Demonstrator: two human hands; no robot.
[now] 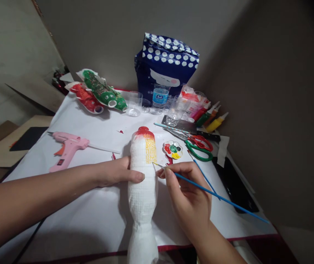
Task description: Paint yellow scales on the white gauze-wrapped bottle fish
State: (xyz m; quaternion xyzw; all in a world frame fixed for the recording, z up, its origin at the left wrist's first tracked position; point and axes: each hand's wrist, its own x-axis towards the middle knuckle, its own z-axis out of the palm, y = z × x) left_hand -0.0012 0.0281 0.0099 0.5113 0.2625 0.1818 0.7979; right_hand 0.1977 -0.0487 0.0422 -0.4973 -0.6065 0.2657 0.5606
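Note:
A white cloth-wrapped bottle shape point(142, 198) with a red top and a yellow painted patch lies at the centre, its narrow waist towards me. My left hand point(122, 171) grips it from the left, thumb on top, other fingers hidden beneath. My right hand point(187, 190) pinches a thin blue paintbrush point(217, 193); its yellow tip touches or nearly touches the patch's lower right edge. Just right of the bottle shape sits a flower-shaped palette point(172, 149) with red, green, black and yellow paint. A second blue brush point(205, 176) lies behind my right hand.
A pink glue gun point(70, 147) lies left. Red point(84, 99) and green point(103, 90) fish shapes, clear cups point(134, 104) and a blue bag point(166, 68) stand at the back. Right are green-handled scissors point(199, 151), a knife point(208, 135), paint bottles point(216, 123) and a black phone-like slab point(235, 187).

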